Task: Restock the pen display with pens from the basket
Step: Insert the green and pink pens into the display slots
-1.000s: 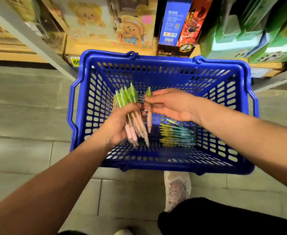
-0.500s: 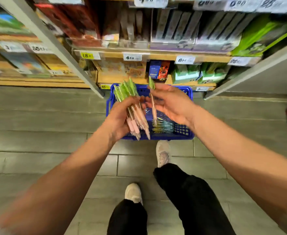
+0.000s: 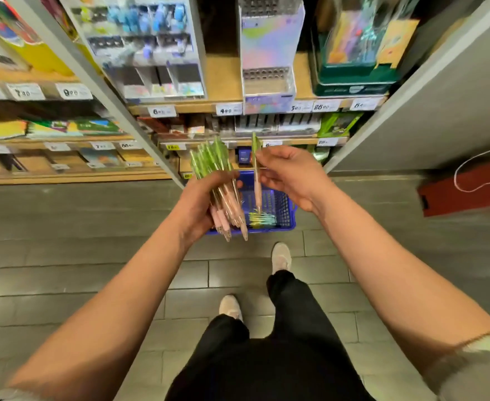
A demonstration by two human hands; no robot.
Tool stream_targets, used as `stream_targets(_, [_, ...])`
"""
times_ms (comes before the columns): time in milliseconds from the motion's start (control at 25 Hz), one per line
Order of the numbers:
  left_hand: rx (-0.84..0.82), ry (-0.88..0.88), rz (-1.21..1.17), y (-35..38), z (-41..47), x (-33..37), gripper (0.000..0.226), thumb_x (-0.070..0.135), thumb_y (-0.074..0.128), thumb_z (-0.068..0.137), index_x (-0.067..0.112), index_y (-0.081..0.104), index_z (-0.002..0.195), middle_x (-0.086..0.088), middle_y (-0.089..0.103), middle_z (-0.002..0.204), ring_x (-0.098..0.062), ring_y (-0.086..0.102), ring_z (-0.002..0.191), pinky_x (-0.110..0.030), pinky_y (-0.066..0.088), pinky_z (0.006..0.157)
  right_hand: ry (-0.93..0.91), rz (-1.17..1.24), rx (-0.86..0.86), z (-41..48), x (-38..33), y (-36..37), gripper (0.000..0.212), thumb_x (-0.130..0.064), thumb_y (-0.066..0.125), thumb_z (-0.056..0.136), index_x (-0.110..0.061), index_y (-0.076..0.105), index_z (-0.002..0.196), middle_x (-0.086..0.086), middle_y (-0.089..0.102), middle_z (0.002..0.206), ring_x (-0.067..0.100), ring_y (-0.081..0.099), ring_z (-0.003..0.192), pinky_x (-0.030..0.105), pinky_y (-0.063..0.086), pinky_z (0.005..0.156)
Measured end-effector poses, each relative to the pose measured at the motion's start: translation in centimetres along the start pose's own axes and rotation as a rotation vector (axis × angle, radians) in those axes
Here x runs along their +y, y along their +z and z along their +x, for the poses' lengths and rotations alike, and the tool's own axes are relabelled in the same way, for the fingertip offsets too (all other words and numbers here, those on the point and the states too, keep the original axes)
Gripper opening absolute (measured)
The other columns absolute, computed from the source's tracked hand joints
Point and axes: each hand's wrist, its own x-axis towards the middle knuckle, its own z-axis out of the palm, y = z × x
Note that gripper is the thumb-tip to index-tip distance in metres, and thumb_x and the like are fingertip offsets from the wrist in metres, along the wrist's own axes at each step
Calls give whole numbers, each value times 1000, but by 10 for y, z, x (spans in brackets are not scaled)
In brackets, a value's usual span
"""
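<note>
My left hand [image 3: 198,202] grips a bundle of pens [image 3: 219,180] with green tops and pink barrels, tips pointing down. My right hand [image 3: 291,175] pinches a single pen [image 3: 256,180] of the same kind, held upright just right of the bundle. Below both hands the blue basket [image 3: 284,211] stands on the floor with several yellow and teal pens [image 3: 262,219] left in it. The pen display [image 3: 268,57], an iridescent box with an open clear tray, stands on the upper shelf straight ahead.
Other stationery displays flank it: a clear compartmented rack [image 3: 148,50] to the left, a green box [image 3: 356,53] to the right. Price tags line the wooden shelf edges. A red object [image 3: 466,192] lies on the grey tiled floor at right. My feet stand behind the basket.
I have stood up from the basket. The view rose from the basket to the shelves, and both hands came up with their pens, away from the basket.
</note>
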Motion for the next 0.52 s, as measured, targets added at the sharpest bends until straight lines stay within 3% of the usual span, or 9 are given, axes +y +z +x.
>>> stream_targets(160, [-3, 58, 35, 47, -15, 23, 16, 11, 65, 87, 4, 74, 97, -13, 73, 79, -19, 70, 66, -28, 57, 60, -10, 34, -39, -25, -46, -14, 20, -17, 71, 93, -8, 67, 110, 8, 76, 98, 16, 73, 80, 24, 57, 69])
stream_targets(320, [37, 69, 23, 92, -14, 43, 14, 12, 65, 90, 7, 78, 88, -14, 71, 83, -23, 66, 68, -32, 55, 68, -22, 81, -58, -31, -89, -34, 9, -12, 67, 95, -8, 66, 103, 4, 76, 86, 14, 73, 75, 23, 58, 66])
stream_targets(520, [127, 95, 8, 119, 8, 55, 24, 19, 74, 73, 4, 73, 92, -15, 69, 81, -24, 65, 65, -36, 53, 70, -19, 102, -124, -14, -122, -55, 10, -6, 66, 94, -10, 66, 104, 2, 76, 82, 14, 73, 72, 24, 58, 65])
